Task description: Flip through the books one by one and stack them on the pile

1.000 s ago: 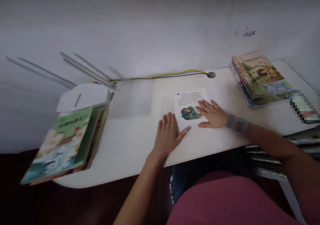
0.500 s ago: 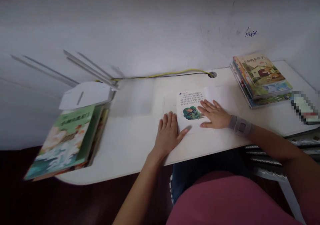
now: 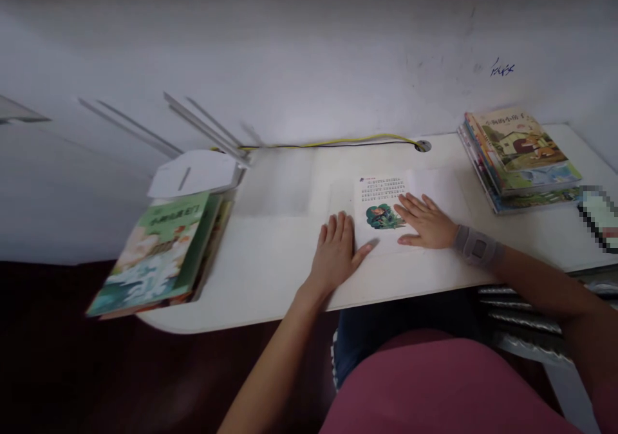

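Note:
An open book with printed text and a green picture on its page lies on the white table. My right hand rests flat on the book with fingers spread, covering part of the picture's right edge. A grey band circles that wrist. My left hand lies flat at the book's left edge, thumb stretched toward the lower part of the page. Neither hand grasps anything.
To the left, green-covered picture books overhang the table's edge beside a white router with antennas. A stack of picture books stands at the right, near a blurred-out object. A yellow cable runs along the wall into a hole.
The whole scene has shifted to the right in view as my head turned slightly left. Both hands keep their places on and beside the book.

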Demonstrator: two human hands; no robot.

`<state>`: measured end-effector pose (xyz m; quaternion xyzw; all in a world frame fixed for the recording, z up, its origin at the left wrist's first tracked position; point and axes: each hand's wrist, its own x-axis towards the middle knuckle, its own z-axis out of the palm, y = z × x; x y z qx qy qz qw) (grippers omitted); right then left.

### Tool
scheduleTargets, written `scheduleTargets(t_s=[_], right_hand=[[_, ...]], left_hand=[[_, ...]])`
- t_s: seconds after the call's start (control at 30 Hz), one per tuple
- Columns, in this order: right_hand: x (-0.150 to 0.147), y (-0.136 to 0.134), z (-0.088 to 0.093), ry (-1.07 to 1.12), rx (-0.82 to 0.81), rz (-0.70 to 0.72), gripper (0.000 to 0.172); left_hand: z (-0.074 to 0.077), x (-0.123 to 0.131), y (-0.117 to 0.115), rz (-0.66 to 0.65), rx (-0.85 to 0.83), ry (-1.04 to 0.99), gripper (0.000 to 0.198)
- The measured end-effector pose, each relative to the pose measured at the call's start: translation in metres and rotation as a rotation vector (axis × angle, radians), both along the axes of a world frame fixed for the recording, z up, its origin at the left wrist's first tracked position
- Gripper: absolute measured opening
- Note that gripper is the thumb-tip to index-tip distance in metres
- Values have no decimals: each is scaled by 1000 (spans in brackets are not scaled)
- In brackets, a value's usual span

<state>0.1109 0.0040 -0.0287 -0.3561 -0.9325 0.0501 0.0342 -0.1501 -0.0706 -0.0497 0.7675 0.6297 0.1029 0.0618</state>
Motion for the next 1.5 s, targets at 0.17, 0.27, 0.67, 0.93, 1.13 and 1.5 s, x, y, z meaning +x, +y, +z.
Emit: scheduleTargets(t_s=[0.17,0.27,0.67,0.93,1.13,1.5], right_hand=[[2,-6,3,100,35,-20,68],[1,-17,12,124,68,-78,59],[8,-37,14,146,38,-19,39],[22,-18,26,361,-232,-21,49],[41,0,41,799,-808,-198,80],[104,-2,7,934,-819,-651,43]], left_hand=[[6,5,-4,1,172,-150,65],[16,17,-11,-42,199,-317,51],[54,0,26,505,-497,-1508,22],[72,18,46,438,-551,-1558,31],[94,87,46,-87,-394,-1294,56],[32,66,14,-70,87,-326,56]])
